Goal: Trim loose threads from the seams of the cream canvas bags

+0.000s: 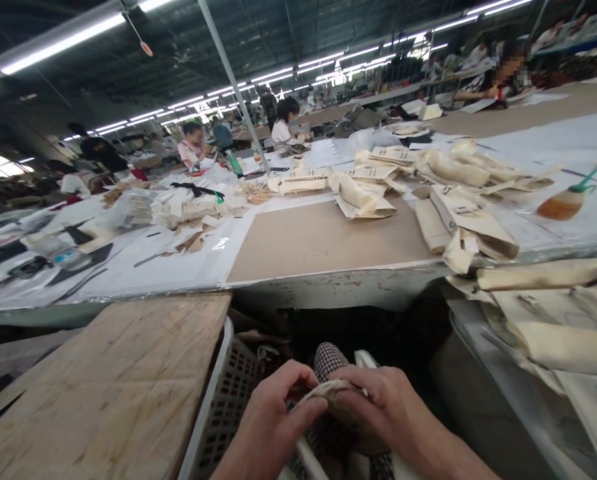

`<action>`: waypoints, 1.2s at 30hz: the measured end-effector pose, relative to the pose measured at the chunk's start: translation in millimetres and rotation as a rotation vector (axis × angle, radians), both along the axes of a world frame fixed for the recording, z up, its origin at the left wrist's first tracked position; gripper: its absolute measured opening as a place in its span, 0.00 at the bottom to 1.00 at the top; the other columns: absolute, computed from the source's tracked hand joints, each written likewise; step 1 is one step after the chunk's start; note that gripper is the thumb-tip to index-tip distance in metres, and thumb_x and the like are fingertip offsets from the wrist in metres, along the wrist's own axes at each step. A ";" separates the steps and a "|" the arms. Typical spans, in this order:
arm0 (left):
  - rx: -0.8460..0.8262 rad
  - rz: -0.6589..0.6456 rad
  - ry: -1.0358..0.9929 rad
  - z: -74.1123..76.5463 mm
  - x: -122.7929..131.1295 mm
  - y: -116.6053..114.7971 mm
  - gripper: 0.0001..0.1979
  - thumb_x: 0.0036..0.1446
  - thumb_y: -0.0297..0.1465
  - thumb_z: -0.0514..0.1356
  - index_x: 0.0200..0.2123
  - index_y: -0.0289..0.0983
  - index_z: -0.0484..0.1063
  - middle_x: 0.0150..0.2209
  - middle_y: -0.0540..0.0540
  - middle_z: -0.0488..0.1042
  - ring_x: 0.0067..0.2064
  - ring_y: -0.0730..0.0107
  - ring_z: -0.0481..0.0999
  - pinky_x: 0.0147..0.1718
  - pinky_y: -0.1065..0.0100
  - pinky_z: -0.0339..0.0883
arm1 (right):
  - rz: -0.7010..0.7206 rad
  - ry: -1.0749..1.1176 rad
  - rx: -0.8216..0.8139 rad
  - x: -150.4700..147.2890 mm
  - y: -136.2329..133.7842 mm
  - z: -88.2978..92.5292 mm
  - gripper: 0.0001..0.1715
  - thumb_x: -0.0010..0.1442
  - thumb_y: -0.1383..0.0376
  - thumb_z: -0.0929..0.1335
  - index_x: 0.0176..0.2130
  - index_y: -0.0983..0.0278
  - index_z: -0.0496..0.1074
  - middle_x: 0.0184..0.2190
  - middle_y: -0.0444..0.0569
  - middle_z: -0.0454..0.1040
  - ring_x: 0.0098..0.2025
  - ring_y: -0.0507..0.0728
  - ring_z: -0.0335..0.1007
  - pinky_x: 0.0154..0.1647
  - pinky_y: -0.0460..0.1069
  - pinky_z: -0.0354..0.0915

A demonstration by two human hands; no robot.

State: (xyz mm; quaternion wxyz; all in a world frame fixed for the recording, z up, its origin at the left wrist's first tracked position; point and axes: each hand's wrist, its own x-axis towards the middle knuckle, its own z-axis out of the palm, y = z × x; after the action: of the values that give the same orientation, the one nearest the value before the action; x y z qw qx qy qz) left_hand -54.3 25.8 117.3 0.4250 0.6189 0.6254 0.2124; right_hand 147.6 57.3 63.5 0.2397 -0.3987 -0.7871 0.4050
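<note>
Low in front of my lap, both hands pinch the edge of a cream fabric piece. My left hand has its thumb and fingers closed on the left part of that edge. My right hand grips the right part, close beside the left. Most of the piece hangs below the hands and is partly hidden by them, so its full shape cannot be made out. Checked cloth shows behind it over my lap.
A long worktable runs across ahead, bearing cream sewn pieces and a glue bottle. A wooden board and a plastic basket stand at left. More cream pieces are stacked at right. Several people work farther back.
</note>
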 end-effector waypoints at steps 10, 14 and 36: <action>0.039 0.049 -0.086 -8.0 -4.2 3.7 0.05 0.54 0.33 0.63 0.29 0.37 0.74 0.30 0.50 0.74 0.33 0.68 0.73 0.34 0.71 0.65 | 0.098 0.189 -0.171 -3.0 4.8 7.4 0.13 0.69 0.60 0.65 0.35 0.58 0.76 0.30 0.36 0.75 0.34 0.50 0.69 0.35 0.42 0.59; 0.058 0.048 -0.023 -11.6 -3.1 3.8 0.07 0.55 0.33 0.63 0.28 0.37 0.74 0.29 0.50 0.74 0.32 0.69 0.73 0.33 0.71 0.65 | 0.081 0.073 -0.073 -5.2 5.0 3.0 0.11 0.69 0.61 0.64 0.37 0.56 0.76 0.32 0.35 0.76 0.35 0.50 0.70 0.34 0.43 0.57; -0.199 0.095 -0.235 -13.1 -7.0 21.8 0.08 0.49 0.33 0.65 0.28 0.34 0.73 0.23 0.53 0.67 0.27 0.73 0.62 0.26 0.73 0.55 | 0.139 0.013 -0.164 -9.7 25.4 7.5 0.13 0.59 0.70 0.66 0.37 0.59 0.80 0.25 0.37 0.74 0.27 0.49 0.66 0.29 0.43 0.54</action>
State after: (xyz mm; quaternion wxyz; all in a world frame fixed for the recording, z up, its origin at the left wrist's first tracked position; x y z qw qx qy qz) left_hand -61.3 47.6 104.2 0.5440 0.5143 0.6178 0.2405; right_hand 137.9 82.7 71.1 0.1825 -0.3588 -0.7755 0.4864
